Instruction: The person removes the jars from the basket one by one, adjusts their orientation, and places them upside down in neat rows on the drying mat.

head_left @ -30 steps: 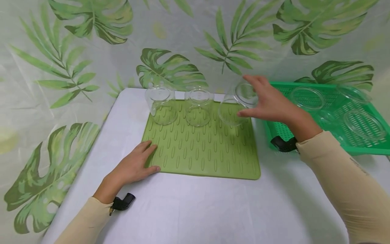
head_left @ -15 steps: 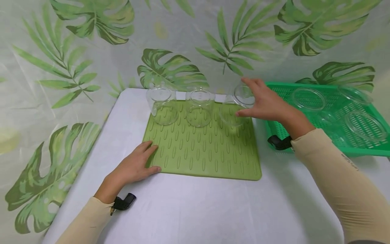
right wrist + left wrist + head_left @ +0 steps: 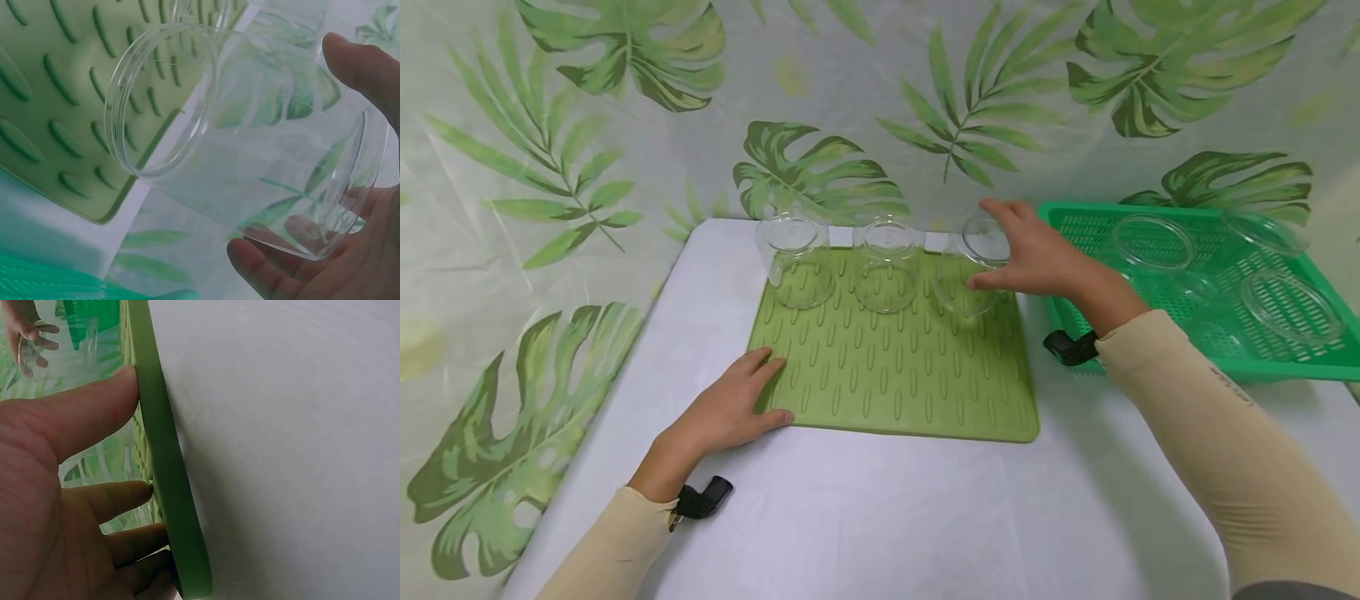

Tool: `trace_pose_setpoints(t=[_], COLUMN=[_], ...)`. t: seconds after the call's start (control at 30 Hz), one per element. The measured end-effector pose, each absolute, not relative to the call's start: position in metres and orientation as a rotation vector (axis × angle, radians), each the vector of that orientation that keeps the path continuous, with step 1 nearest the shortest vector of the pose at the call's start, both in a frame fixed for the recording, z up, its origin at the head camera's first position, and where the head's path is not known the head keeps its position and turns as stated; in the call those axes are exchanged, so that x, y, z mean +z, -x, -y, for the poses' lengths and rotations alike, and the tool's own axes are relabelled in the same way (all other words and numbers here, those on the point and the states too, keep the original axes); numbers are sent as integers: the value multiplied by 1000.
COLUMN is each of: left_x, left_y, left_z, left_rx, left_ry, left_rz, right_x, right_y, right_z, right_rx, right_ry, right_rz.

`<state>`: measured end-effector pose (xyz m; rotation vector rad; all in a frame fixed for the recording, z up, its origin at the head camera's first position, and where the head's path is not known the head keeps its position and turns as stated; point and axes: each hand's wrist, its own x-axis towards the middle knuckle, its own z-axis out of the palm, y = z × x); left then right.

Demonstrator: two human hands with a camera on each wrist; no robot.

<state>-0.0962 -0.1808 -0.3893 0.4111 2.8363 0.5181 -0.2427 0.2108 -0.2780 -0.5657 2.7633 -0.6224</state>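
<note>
My right hand holds a clear glass jar by its base, mouth down over the back right of the green ridged mat. In the right wrist view, the thumb and fingers lie around the base of the jar, whose rim overlaps the mat. Two more clear jars, a middle jar and a left jar, stand upside down in line with it on the mat. My left hand rests at the mat's left edge, fingers spread; the left wrist view shows its thumb touching the edge.
A green perforated basket stands at the right, close beside the mat, with several clear glass jars lying in it. A white cloth covers the table. Behind the table hangs a leaf-patterned sheet.
My right hand has moved slightly left and down with the jar, which now stands straighter over the mat. The left hand stays at the mat's edge.
</note>
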Motion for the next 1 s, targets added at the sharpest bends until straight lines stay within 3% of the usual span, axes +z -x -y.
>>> trace_pose_setpoints(t=[1.0], left_x=[-392], left_y=[95], left_z=[184], left_rx=[528], left_ry=[-416], left_rz=[-2845], right_x=[-304], right_y=[259], right_z=[-213], right_rx=[-578], right_ry=[490], right_rz=[-2697])
